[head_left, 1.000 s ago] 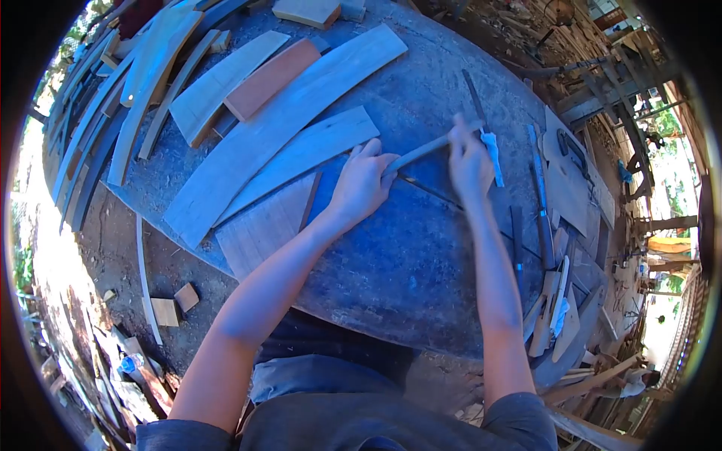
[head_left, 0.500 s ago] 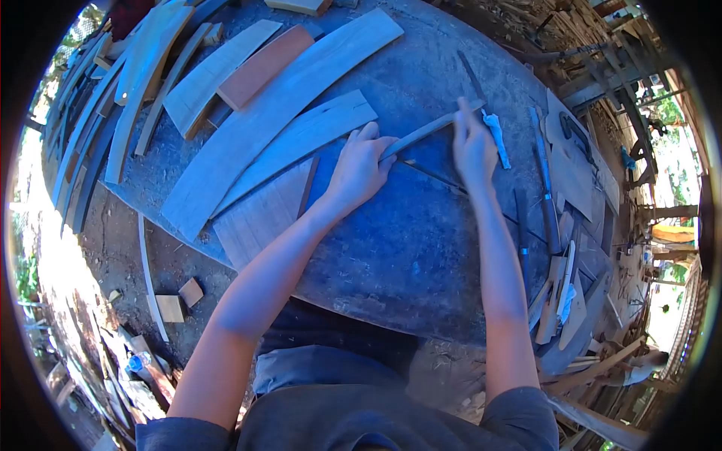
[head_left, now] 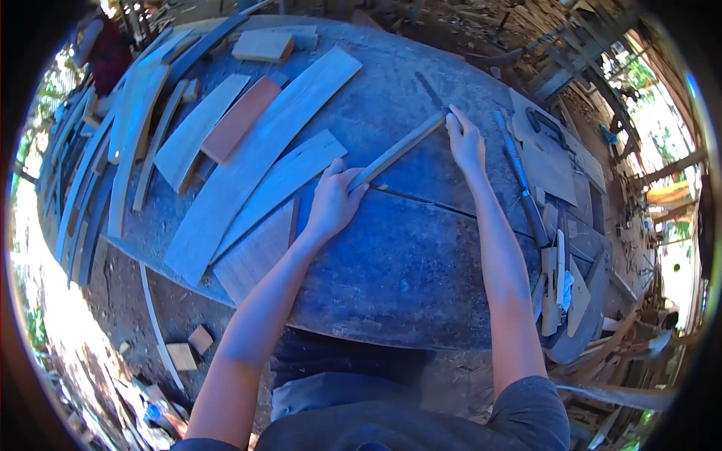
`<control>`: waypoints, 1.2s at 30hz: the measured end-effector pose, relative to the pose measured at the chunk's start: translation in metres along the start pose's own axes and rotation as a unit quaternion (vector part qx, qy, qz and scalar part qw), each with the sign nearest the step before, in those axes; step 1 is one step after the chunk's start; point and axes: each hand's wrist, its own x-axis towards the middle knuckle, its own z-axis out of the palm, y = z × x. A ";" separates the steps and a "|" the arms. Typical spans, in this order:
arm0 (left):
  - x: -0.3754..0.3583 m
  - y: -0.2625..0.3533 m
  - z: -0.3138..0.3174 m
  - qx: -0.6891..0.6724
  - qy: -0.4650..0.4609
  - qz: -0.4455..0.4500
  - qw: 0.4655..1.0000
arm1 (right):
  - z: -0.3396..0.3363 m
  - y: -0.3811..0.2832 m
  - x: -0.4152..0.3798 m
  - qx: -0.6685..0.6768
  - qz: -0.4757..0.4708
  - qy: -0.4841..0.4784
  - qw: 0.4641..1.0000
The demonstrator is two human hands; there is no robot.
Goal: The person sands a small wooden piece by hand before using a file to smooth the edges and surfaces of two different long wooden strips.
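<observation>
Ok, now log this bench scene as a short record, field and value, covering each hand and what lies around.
Left hand: left hand closed around the near end of a wooden strip
Right hand: right hand at the strip's far end; firmness of grip unclear
Strip angle: slanting, far end toward the right
Surface: worn tabletop
Left of hands: long pale board, reddish block
Right of hands: long slim tool
Floor, lower left: two small wood blocks

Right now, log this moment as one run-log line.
left hand: gripping narrow strip's near end; right hand: at strip's far end; strip: slanted over table; red-brown block: between pale boards
</observation>
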 end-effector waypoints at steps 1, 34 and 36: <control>0.001 -0.003 -0.002 -0.015 0.006 -0.007 1.000 | -0.009 -0.002 -0.016 0.036 -0.038 0.044 0.998; -0.013 -0.002 -0.002 0.110 0.041 0.086 0.989 | 0.031 -0.039 -0.067 -0.101 -0.121 0.039 0.987; -0.006 -0.001 -0.002 0.082 0.038 0.059 0.994 | 0.032 -0.069 -0.116 -0.158 -0.211 -0.054 0.963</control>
